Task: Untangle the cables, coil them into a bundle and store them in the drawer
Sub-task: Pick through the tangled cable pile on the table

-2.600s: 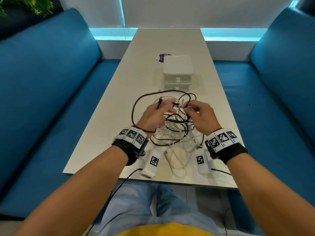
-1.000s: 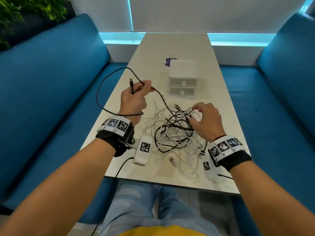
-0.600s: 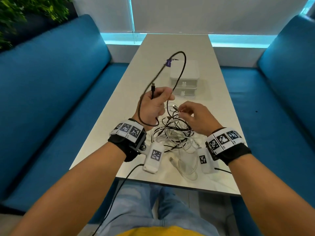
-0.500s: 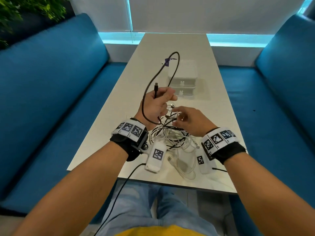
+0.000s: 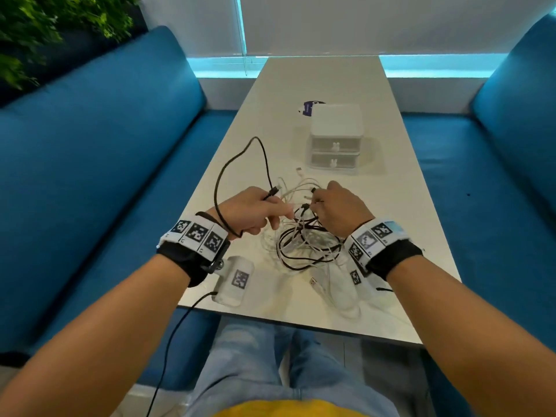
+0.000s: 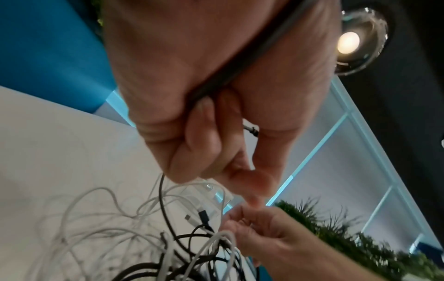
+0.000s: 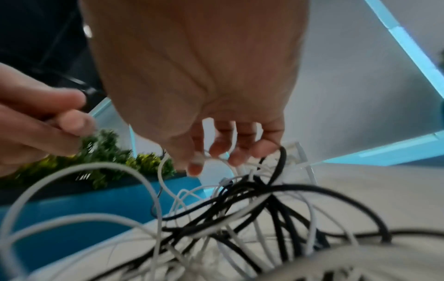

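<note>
A tangle of black and white cables (image 5: 307, 242) lies on the white table (image 5: 391, 206) near its front edge. My left hand (image 5: 267, 206) grips a black cable (image 5: 224, 173) close to its plug (image 5: 273, 192); a loose loop of it arcs away over the table's left side. In the left wrist view that black cable (image 6: 230, 76) runs through my curled left fingers. My right hand (image 5: 319, 200) reaches into the top of the tangle, and its thumb and fingers (image 7: 230, 154) pinch thin strands of the tangle (image 7: 240, 209). The white two-drawer unit (image 5: 335, 136) stands behind, both drawers closed.
Blue sofas (image 5: 105, 152) flank the table on both sides. A purple sticker (image 5: 310, 106) lies behind the drawer unit. A white USB plug (image 5: 314, 281) trails toward the front edge. Green plants (image 5: 45, 28) stand at the far left.
My left hand has come down from its raised position, still holding the black cable, whose loop now sags to the left. My right hand has stayed at the tangle.
</note>
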### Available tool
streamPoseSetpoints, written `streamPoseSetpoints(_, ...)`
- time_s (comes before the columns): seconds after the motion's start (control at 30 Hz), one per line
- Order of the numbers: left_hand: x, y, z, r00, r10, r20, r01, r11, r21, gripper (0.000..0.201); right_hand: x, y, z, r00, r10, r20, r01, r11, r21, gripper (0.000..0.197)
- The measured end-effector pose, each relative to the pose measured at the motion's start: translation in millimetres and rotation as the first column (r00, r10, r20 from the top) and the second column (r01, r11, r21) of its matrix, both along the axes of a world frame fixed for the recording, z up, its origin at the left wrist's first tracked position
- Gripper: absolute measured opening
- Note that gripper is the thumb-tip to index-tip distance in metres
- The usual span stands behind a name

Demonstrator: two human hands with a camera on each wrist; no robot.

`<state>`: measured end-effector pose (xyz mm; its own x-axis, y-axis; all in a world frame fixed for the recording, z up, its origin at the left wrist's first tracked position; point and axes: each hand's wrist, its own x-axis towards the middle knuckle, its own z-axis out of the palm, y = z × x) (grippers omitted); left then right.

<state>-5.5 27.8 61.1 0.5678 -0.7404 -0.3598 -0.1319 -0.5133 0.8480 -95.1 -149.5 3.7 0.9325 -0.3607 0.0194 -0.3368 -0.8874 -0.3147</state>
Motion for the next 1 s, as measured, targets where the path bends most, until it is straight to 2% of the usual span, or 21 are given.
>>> streamPoseSetpoints(0.1, -7, -7, 0, 0.994, -0.071, 0.077, 0.068, 0.997, 0.043, 0.020, -5, 5, -5, 0.988, 0.009, -0.155, -0.035, 0.987, -0.160, 0.028)
streamPoseSetpoints(0.17, -10, -11, 12, 0.980, -0.101, 0.172, 0.097, 0.995, 0.027, 0.021, -6, 7, -6, 0.989, -0.013, -0.145, -0.014, 0.983, -0.183, 0.029)
streamPoseSetpoints(0.2, -9, -10, 21, 0.954, -0.119, 0.275, 0.114, 0.993, 0.033, 0.021, -5, 7, -7, 0.993, -0.016, -0.114, -0.003, 0.985, -0.170, 0.026)
streamPoseSetpoints(0.27, -6, -2, 40, 0.851, -0.179, 0.493, 0.151, 0.984, 0.097, 0.021, -5, 7, -6, 0.998, -0.019, -0.053, 0.016, 0.998, -0.060, 0.020)
streamPoseSetpoints(0.33, -2, 7, 53, 0.759, -0.268, 0.593, 0.157, 0.960, 0.233, 0.025, -6, 0, -1, 0.998, -0.058, 0.033, 0.053, 0.989, 0.135, 0.017)
streamPoseSetpoints(0.4, 2, 10, 55, 0.735, -0.308, 0.604, 0.126, 0.937, 0.324, 0.026, -8, -10, 9, 0.983, -0.136, 0.126, 0.085, 0.934, 0.347, 0.019)
streamPoseSetpoints(0.47, 1, 6, 47, 0.739, -0.280, 0.613, 0.097, 0.944, 0.314, 0.027, -12, -17, 20, 0.956, -0.189, 0.224, 0.069, 0.887, 0.456, 0.019)
streamPoseSetpoints(0.53, -1, -4, 30, 0.783, -0.159, 0.601, 0.060, 0.982, 0.182, 0.029, -18, -19, 32, 0.928, -0.192, 0.320, 0.012, 0.872, 0.489, 0.012)
streamPoseSetpoints(0.6, -4, -17, 15, 0.855, -0.043, 0.518, 0.027, 0.999, 0.039, 0.028, -26, -19, 46, 0.920, -0.159, 0.358, -0.035, 0.877, 0.479, 0.004)
streamPoseSetpoints(0.67, -9, -32, 1, 0.877, -0.041, 0.479, 0.047, 0.999, 0.000, 0.025, -29, -19, 53, 0.949, -0.069, 0.309, -0.060, 0.919, 0.390, 0.013)
streamPoseSetpoints(0.77, -11, -48, -20, 0.821, -0.117, 0.558, 0.047, 0.989, 0.139, 0.021, -28, -14, 44, 0.987, -0.001, 0.158, -0.046, 0.956, 0.289, 0.011)
streamPoseSetpoints(0.8, -11, -51, -26, 0.797, -0.133, 0.589, 0.020, 0.981, 0.194, 0.021, -29, -12, 39, 0.988, -0.003, 0.156, -0.044, 0.954, 0.298, 0.009)
streamPoseSetpoints(0.87, -7, -55, -40, 0.745, -0.174, 0.645, -0.021, 0.959, 0.284, 0.029, -30, -6, 32, 0.976, -0.047, 0.211, -0.042, 0.917, 0.398, 0.018)
streamPoseSetpoints(0.93, -5, -59, -49, 0.703, -0.266, 0.660, -0.039, 0.911, 0.410, 0.035, -32, -4, 29, 0.969, -0.070, 0.238, -0.046, 0.892, 0.450, 0.020)
streamPoseSetpoints(1.0, -6, -62, -53, 0.697, -0.319, 0.642, -0.049, 0.873, 0.486, 0.032, -33, -5, 23, 0.984, -0.058, 0.169, -0.019, 0.906, 0.423, 0.018)
